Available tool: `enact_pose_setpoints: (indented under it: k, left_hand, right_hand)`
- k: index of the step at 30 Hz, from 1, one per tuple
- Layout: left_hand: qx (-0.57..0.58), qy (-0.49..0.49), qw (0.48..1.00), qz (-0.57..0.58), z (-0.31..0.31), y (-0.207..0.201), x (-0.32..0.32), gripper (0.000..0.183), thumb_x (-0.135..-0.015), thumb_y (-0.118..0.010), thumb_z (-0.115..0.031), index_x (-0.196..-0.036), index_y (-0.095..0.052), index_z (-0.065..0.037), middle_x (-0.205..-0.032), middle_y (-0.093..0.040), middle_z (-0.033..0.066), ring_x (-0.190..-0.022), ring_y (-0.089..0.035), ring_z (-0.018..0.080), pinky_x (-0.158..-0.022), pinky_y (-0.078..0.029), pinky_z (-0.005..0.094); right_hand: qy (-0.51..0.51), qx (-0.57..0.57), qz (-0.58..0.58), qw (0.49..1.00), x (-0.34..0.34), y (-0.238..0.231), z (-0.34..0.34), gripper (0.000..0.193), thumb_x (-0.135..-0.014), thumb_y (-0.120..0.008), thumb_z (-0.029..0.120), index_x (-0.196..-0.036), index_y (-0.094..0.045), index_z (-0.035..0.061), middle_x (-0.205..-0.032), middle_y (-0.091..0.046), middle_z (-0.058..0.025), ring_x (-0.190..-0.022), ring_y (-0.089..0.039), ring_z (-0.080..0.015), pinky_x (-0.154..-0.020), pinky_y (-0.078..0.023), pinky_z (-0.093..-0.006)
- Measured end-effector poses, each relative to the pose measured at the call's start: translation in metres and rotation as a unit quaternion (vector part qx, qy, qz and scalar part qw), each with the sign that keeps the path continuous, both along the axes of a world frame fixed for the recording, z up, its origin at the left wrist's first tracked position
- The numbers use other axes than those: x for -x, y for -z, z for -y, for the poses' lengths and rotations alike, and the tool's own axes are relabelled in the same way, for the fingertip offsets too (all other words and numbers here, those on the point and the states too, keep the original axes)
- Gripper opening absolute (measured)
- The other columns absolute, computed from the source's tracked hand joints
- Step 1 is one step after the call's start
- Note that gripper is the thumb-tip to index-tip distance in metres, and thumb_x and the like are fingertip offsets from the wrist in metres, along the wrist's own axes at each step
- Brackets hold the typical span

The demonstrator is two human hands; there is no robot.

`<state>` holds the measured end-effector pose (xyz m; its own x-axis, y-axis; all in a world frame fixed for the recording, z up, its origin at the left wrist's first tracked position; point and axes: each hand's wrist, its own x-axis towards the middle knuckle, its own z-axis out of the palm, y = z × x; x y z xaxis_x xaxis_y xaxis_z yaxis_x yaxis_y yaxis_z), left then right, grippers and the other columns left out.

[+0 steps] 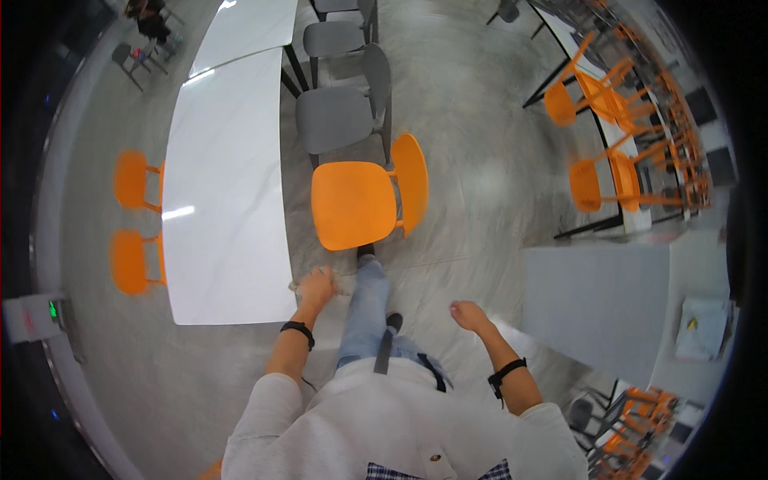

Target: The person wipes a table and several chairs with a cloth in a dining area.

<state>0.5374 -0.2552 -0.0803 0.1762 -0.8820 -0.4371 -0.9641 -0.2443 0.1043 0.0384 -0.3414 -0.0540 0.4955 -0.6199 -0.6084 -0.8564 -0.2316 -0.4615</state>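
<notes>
My left hand [318,290] is closed beside the near right corner of a long white marble-patterned table [228,192]. Small pale, limp-looking bits stick out on both sides of its fingers; what they belong to is too small to make out. Just ahead of that hand stands an orange chair [353,206], its seat toward the table and its backrest to the right. My right hand [470,315] hangs over the floor with its fingers curled in, and nothing shows in it. Both wrists wear black bands.
Grey chairs [334,120] line the table's right side beyond the orange one. Two orange chairs [128,260] stand on its left. A grey-sided cabinet [596,308] is at my right, and orange chairs [586,186] rest upturned on tables farther right. Someone sits [152,24] far left.
</notes>
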Motion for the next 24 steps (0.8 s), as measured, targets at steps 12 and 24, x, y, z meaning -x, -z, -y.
enact_pose_setpoints:
  k: [12, 24]
  left_hand:
    - [-0.064, -0.219, 0.969, -0.090, 0.268, 0.148, -0.107, 0.065, -0.096, -0.068, -0.044, -0.152, -0.047, -0.018, -0.144, -0.053, 0.0181, -0.128, -0.058, 0.0389, -0.091, -0.053, 0.0600]
    - [0.061, -0.260, 0.963, 0.021, 0.343, 0.294, -0.103, 0.059, -0.098, -0.063, -0.050, -0.154, -0.052, -0.037, -0.175, -0.021, 0.0134, -0.155, -0.022, 0.0540, -0.112, -0.027, 0.0800]
  right_hand:
    - [0.209, 0.277, 0.109, 0.932, -0.298, 0.013, 0.344, 0.049, -0.102, -0.065, 0.022, -0.141, -0.051, -0.0038, -0.130, -0.058, -0.0263, -0.124, -0.058, -0.0413, -0.104, -0.048, -0.0472]
    - [0.319, 0.146, 0.071, 0.934, -0.312, 0.034, 0.350, 0.027, -0.103, -0.057, 0.007, -0.126, -0.051, -0.0035, -0.115, -0.062, -0.0178, -0.106, -0.061, -0.0269, -0.096, -0.049, -0.0373]
